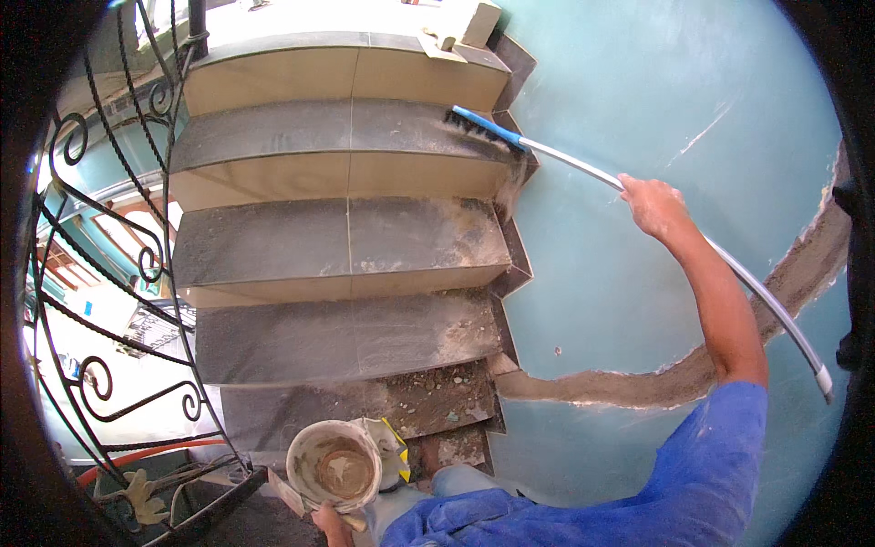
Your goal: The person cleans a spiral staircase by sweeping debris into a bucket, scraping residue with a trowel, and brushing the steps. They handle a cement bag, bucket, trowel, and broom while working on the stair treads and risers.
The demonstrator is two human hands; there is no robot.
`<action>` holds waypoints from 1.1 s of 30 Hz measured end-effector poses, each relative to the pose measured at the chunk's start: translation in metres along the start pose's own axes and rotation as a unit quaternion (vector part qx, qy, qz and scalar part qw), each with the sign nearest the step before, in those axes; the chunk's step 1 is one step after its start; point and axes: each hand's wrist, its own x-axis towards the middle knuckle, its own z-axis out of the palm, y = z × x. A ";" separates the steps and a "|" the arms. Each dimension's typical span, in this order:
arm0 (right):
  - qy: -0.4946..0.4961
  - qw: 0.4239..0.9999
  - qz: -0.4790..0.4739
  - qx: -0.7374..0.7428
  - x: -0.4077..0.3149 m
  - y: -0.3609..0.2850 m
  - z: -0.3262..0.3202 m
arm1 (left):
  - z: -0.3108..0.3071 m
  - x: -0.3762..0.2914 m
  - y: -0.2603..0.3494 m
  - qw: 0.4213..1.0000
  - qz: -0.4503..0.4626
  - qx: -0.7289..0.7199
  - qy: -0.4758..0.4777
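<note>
My right hand (653, 205) grips the pale metal handle of a broom (487, 128). Its blue head with dark bristles rests on a dusty grey stair tread (410, 126), near the wall side. At the bottom, my left hand (331, 525) is at the lower rim of a dirty round bucket (335, 465); its fingers are partly hidden. The bucket has dried residue inside and stands out beside a whitish bag with a yellow edge (396, 451). Dust and debris (444, 400) cover the right part of a lower tread.
Black wrought-iron railing (116, 280) runs along the left. A teal wall (615, 287) with a rough plastered channel (615, 390) borders the stairs on the right. A block (481, 24) and a small item on a pale sheet (444, 44) are at the top.
</note>
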 end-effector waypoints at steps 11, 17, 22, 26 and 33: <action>-0.010 0.998 -0.027 0.052 0.141 -0.070 0.097 | 0.016 -0.042 0.048 0.990 -0.101 0.092 0.029; -0.012 0.992 -0.111 0.050 0.029 -0.022 0.114 | 0.006 0.005 -0.004 0.999 0.030 -0.010 -0.029; -0.045 0.996 -0.070 0.040 -0.081 0.020 0.054 | 0.000 0.055 -0.021 0.982 0.087 0.152 -0.069; -0.025 0.999 -0.026 0.025 -0.092 0.019 0.023 | 0.008 0.044 0.005 0.987 -0.028 0.160 -0.004; 0.036 0.989 -0.060 0.127 0.072 -0.087 0.037 | 0.011 0.005 0.027 0.996 0.021 0.089 -0.007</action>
